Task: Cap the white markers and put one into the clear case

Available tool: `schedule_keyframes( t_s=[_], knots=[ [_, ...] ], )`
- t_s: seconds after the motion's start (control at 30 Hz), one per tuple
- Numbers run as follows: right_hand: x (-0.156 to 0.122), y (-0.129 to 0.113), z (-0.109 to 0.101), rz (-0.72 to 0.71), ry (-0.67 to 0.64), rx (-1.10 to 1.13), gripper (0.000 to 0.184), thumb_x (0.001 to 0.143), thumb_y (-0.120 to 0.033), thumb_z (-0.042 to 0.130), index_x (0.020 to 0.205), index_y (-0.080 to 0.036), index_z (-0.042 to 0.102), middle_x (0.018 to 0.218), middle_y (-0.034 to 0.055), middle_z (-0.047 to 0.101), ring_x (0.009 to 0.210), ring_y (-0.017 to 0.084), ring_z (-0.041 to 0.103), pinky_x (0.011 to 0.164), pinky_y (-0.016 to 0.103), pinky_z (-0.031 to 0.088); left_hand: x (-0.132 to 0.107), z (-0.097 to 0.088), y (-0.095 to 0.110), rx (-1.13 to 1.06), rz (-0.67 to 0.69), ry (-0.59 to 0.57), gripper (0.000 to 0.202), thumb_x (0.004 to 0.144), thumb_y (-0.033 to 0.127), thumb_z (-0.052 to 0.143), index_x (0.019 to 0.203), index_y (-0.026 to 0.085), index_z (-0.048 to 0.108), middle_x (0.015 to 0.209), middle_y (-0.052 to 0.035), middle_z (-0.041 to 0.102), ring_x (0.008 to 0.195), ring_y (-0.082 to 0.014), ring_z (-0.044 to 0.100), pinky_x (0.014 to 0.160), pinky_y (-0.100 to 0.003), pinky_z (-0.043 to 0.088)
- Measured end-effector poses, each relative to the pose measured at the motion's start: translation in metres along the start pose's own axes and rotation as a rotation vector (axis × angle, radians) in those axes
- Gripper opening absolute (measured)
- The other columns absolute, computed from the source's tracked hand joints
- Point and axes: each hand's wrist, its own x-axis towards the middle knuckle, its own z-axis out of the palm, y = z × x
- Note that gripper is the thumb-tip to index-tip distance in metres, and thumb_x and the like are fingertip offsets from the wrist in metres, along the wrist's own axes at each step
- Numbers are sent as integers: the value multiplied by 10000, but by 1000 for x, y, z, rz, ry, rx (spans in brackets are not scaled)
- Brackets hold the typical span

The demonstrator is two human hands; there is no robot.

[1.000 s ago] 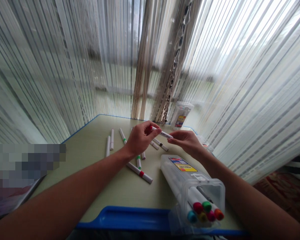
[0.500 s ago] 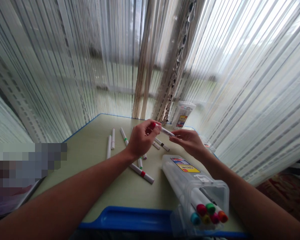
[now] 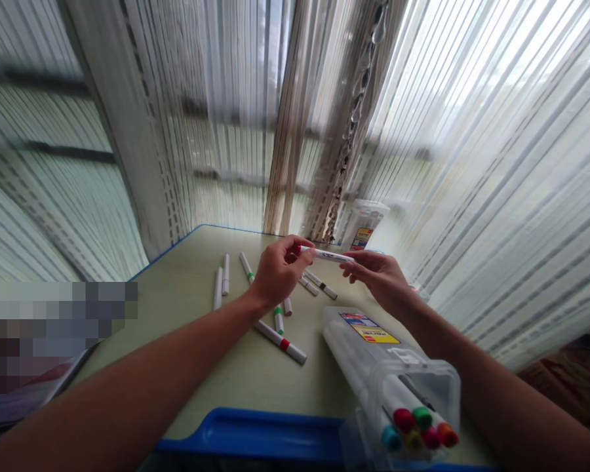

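Between my two hands a white marker pen (image 3: 328,255) with a red end is held nearly level above the table. My left hand (image 3: 281,269) pinches it near the red end. The fingertips of my right hand (image 3: 373,269) grip its other end. Below lie several loose white marker pens, among them one with a red band (image 3: 286,344), one with a green band (image 3: 278,319) and one with a dark band (image 3: 323,286). Nearer me, by my right forearm, a clear plastic marker case (image 3: 344,341) lies on its side, its open end showing several coloured marker tips.
The pale table (image 3: 177,288) has a blue rim and a blue tray recess (image 3: 270,429) at its front. Another clear case (image 3: 366,223) stands upright at the back. String curtains (image 3: 226,131) hang behind. A blurred-out patch (image 3: 39,354) covers the left side.
The held marker has turned from a slant to nearly level, as my right hand shifted slightly right. Both hands keep their hold. The whole view has shifted a little.
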Motion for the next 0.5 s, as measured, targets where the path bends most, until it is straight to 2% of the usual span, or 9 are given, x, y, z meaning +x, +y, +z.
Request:
schedule_keyframes(
  t_s=[0.33,0.5],
  knots=[
    [-2,-4,3,94,18,102,278,676,-330,816,912,-196,756,755,59,721,644,141,617,544,253,462,-6,3,7,-38,3,-5,240,854,341,581,942,125,639,688,-21,631,469,-62,475,435,-178,362],
    [-3,-3,4,96,7,85,276,667,-331,823,900,-200,755,769,66,729,645,145,620,543,260,466,-9,4,11,-85,68,3,249,894,331,523,979,123,629,715,-21,628,471,-54,471,430,-174,361]
  ],
)
